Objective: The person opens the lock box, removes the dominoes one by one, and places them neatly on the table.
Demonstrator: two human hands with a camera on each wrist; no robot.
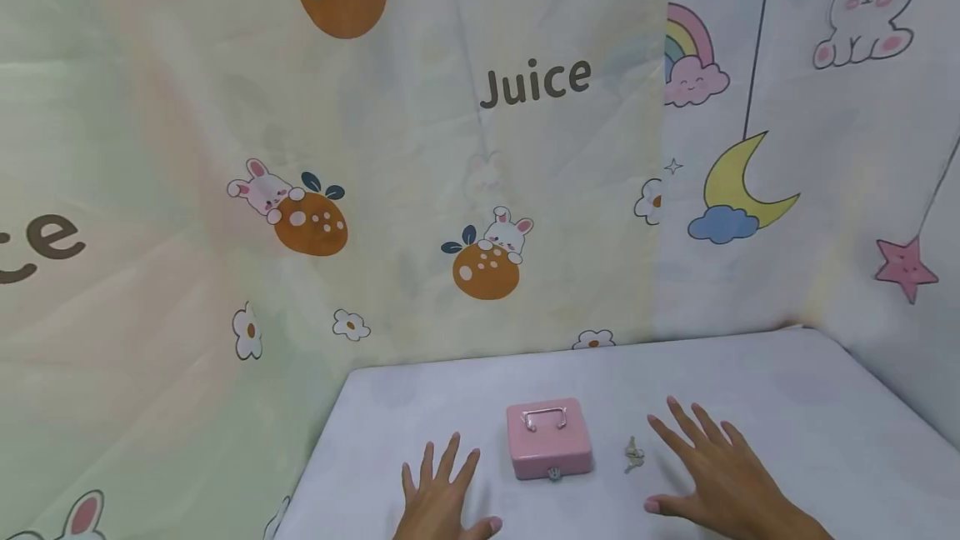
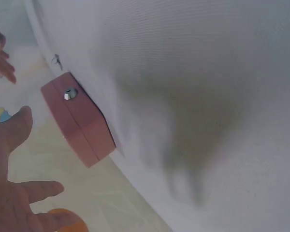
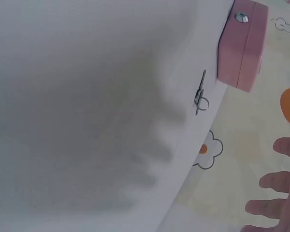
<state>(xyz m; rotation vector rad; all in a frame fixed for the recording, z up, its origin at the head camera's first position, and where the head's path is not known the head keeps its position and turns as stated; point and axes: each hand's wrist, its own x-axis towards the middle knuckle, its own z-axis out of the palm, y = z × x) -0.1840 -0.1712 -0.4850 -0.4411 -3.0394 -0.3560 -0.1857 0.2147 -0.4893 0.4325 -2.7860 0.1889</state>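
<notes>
A pink metal cash box (image 1: 550, 440) sits closed on the white table, its wire handle (image 1: 545, 418) on the lid. On its front is a small silver lock (image 1: 555, 473), also plain in the left wrist view (image 2: 70, 94). Just right of the box lies a small bunch of keys (image 1: 633, 455) on a ring. My left hand (image 1: 441, 497) hovers at the box's left with fingers spread, holding nothing. To the right of the keys, my right hand (image 1: 723, 473) is likewise spread and holds nothing.
The white table (image 1: 810, 407) reaches back to a printed curtain (image 1: 420, 148) with bunnies and oranges. Another curtain (image 1: 847, 157), with a moon and a star, hangs along the right side. Both hands cast shadows on the tabletop.
</notes>
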